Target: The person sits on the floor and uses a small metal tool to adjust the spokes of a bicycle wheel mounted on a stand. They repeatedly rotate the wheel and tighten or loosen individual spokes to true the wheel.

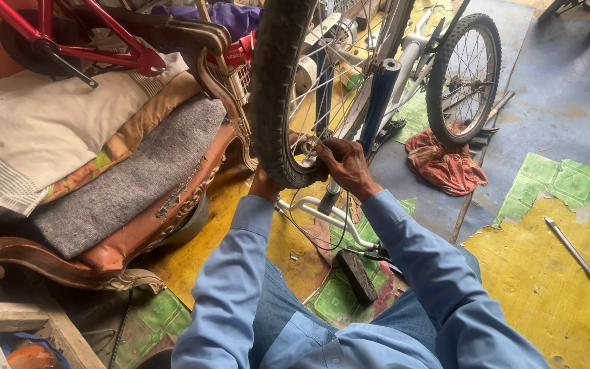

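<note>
Steadying comes first: the upturned bicycle's black knobbly-tyred spoked wheel (288, 89), at centre, needs bracing by the left hand (263, 184), its fingers hidden behind the tyre, while the right hand (346, 164) pinches firmly at the rim's small fitting.

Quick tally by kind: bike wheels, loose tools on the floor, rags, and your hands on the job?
Bicycle wheels: 2, near wheel and far wheel
Metal tool on the floor: 1
Red rag: 1
Hands at the near wheel: 2, left hand, right hand
Total: 6
</note>
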